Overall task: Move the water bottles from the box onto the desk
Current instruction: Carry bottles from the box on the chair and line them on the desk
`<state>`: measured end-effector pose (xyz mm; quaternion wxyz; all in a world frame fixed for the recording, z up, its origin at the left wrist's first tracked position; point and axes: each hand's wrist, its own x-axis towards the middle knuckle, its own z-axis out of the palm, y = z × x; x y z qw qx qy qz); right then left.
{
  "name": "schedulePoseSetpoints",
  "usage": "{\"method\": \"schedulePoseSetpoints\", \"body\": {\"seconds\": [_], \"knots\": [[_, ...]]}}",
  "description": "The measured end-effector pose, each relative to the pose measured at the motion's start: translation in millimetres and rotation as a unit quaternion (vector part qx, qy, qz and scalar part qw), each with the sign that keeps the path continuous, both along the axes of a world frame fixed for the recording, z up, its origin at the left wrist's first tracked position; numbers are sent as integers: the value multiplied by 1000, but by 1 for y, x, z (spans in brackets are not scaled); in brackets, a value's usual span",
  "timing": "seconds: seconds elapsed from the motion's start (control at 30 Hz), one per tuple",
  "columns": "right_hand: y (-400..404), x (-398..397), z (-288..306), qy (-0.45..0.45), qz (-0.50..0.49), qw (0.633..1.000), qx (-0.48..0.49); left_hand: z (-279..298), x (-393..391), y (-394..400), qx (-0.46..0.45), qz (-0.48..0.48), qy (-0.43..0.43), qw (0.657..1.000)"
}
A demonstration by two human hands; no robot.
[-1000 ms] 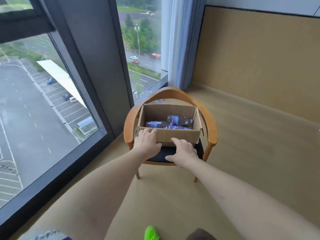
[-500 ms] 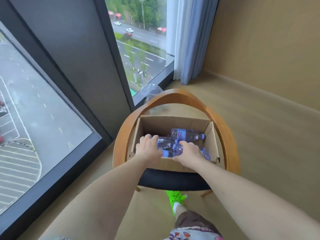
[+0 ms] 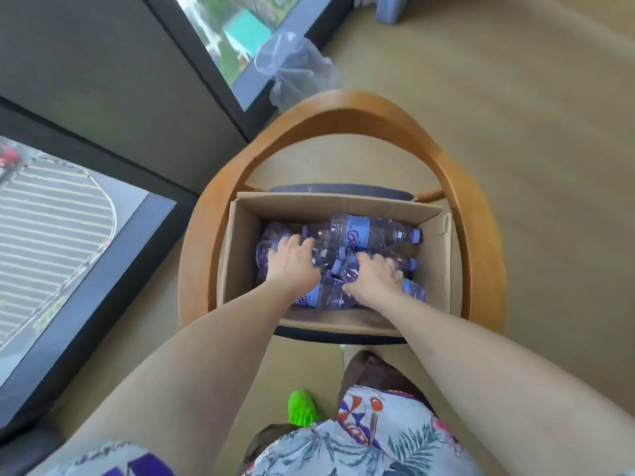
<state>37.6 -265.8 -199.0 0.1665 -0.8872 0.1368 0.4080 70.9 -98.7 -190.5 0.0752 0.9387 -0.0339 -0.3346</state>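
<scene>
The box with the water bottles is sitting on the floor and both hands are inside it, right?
Not quite. The head view shows the box sitting on the wooden chair, not the floor. The rest is right: the left hand and right hand are both inside it, on the water bottles.

The open cardboard box sits on a chair seat, flaps up, its inside in full view. In it lie several clear plastic water bottles on their sides, piled loosely against one another (purple caps and purple labels). The one farthest back lies crosswise, cap toward the right wall; the nearer ones are partly hidden.
</scene>
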Motion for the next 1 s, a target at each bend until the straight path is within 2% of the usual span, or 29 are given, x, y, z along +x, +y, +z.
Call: {"method": "schedulePoseSetpoints", "body": {"seconds": [0.17, 0.37, 0.5, 1.0], "knots": [[-11, 0, -37, 42, 42, 998, -20, -37, 4, -7, 41, -15, 54, 998], [-14, -9, -57, 1, 81, 996, -35, -63, 16, -17, 81, -43, 53, 994], [-14, -12, -61, -16, 82, 996, -43, -65, 32, -19, 84, -82, 94, 989], [-19, -13, -71, -64, 79, 994, -26, -52, 47, -22, 83, -172, 120, 974]]}}
